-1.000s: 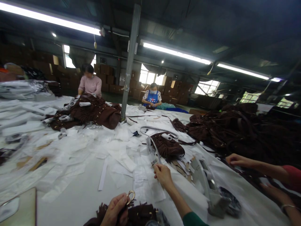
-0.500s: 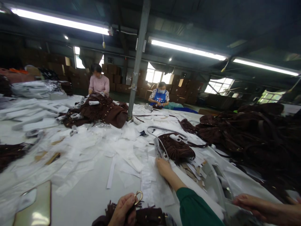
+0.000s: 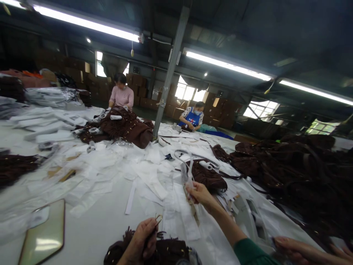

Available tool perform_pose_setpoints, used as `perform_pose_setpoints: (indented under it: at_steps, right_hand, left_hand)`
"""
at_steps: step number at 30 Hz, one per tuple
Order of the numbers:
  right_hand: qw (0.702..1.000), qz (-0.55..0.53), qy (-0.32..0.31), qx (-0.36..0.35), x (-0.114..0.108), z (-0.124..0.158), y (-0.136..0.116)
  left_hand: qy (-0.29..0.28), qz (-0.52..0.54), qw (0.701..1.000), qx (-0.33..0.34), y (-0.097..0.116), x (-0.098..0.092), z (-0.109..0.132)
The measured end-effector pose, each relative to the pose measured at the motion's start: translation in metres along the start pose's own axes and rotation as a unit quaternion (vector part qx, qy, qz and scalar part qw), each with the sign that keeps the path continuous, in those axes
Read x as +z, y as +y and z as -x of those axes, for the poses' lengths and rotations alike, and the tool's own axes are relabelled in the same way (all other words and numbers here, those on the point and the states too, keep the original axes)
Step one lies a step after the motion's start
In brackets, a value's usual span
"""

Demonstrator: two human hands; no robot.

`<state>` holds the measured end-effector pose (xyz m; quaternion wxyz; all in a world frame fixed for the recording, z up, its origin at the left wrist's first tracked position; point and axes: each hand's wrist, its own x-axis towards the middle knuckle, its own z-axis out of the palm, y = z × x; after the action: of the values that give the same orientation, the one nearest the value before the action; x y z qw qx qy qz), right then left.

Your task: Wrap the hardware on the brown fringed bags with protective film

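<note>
Low in front of me, my left hand (image 3: pixel 145 235) pinches a gold metal ring (image 3: pixel 158 219) above a dark brown fringed bag (image 3: pixel 171 252). The lower part of that bag is cut off by the frame. My right hand (image 3: pixel 199 193), in a green sleeve, is stretched forward over the table with its fingers closed on a translucent whitish strip (image 3: pixel 190 171). Just beyond it lies another brown fringed bag (image 3: pixel 208 176) with a white wrapped piece on top. A pale looped strap (image 3: pixel 179 152) curves beside that bag.
A phone (image 3: pixel 42 235) lies at left. White sheets (image 3: pixel 150 176) cover the table middle. At right, another person's hand (image 3: pixel 292 244) is by a grey dispenser (image 3: pixel 252 219). Brown bags are piled right (image 3: pixel 292 169) and far left-centre (image 3: pixel 127 127). A post (image 3: pixel 171 70) rises mid-table; two people work beyond.
My right hand has lifted slightly and moved a little right, raising the translucent strip. The ring in my left hand has turned more edge-on. The whole view has shifted slightly.
</note>
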<state>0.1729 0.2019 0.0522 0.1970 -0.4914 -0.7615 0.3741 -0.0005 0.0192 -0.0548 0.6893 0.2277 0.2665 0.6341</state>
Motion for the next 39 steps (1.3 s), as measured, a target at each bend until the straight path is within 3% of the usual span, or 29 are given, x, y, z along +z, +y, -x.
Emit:
perform_pose_setpoints:
  at_steps: [5, 8, 12, 16, 19, 24, 27, 31, 39]
  right_hand:
    - [0.991, -0.095, -0.074, 0.062, 0.025, 0.056, 0.009]
    - [0.99, -0.096, -0.091, 0.041, 0.043, 0.081, 0.006]
    - [0.995, 0.084, -0.046, -0.036, 0.069, 0.107, -0.009]
    - [0.965, 0.249, -0.013, -0.085, 0.088, 0.125, -0.019]
    - [0.978, 0.19, -0.034, -0.076, 0.089, 0.129, -0.018]
    - [0.997, 0.015, -0.066, 0.024, 0.078, 0.127, -0.002]
    - [0.998, 0.025, -0.054, 0.013, 0.074, 0.131, 0.006]
    - [0.994, 0.037, -0.104, -0.016, 0.071, 0.14, 0.007]
    - [0.992, 0.038, -0.112, 0.033, 0.063, 0.162, 0.004]
  left_hand:
    - [0.01, -0.025, 1.0, -0.002, 0.005, 0.003, 0.003]
    - [0.018, -0.059, 0.998, -0.024, 0.004, 0.003, 0.004]
    - [0.006, -0.097, 0.994, -0.044, -0.001, 0.0, 0.001]
    - [0.08, -0.073, 0.994, -0.01, -0.002, -0.001, -0.001]
    - [0.122, -0.033, 0.992, 0.019, 0.0, 0.001, -0.001]
    - [0.134, 0.023, 0.988, 0.066, 0.001, 0.001, 0.002]
    - [0.142, 0.038, 0.985, 0.084, 0.003, -0.001, 0.004]
    - [0.153, 0.041, 0.982, 0.101, 0.005, -0.002, 0.007]
    - [0.148, 0.046, 0.982, 0.111, 0.004, -0.001, 0.008]
